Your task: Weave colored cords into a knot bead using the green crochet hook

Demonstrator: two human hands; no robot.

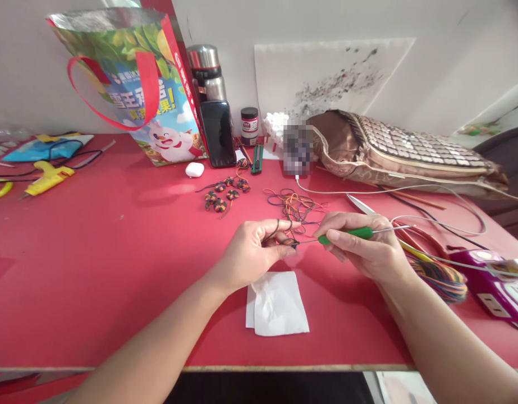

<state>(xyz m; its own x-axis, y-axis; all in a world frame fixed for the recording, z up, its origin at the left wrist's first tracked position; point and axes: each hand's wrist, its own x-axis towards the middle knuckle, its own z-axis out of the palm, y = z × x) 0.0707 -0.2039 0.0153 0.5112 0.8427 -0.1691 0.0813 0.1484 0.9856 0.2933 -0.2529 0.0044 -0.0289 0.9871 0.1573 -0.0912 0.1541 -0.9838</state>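
Note:
My left hand (256, 249) pinches a small dark multicoloured piece of crochet (290, 243) between thumb and fingers. A dark strand loops around its raised index finger. In my right hand (368, 247) is a crochet hook (356, 233) with a green handle, gripped like a pen. Its thin metal tip points left and meets the crochet piece; whether it passes through a loop is too small to tell. Behind the hands, loose multicoloured yarn (293, 203) lies tangled on the red table (157, 280). Several small multicoloured crocheted pieces (220, 205) rest to its left.
A folded white tissue (283, 308) lies before my hands. On the right are a yarn hank (441, 279), scissors (360, 203), and a purple power strip (490, 292). Behind stand a phone (218, 134), a shopping bag (136, 95) and a sequinned bag (410, 146). A yellow glue gun (48, 178) lies left.

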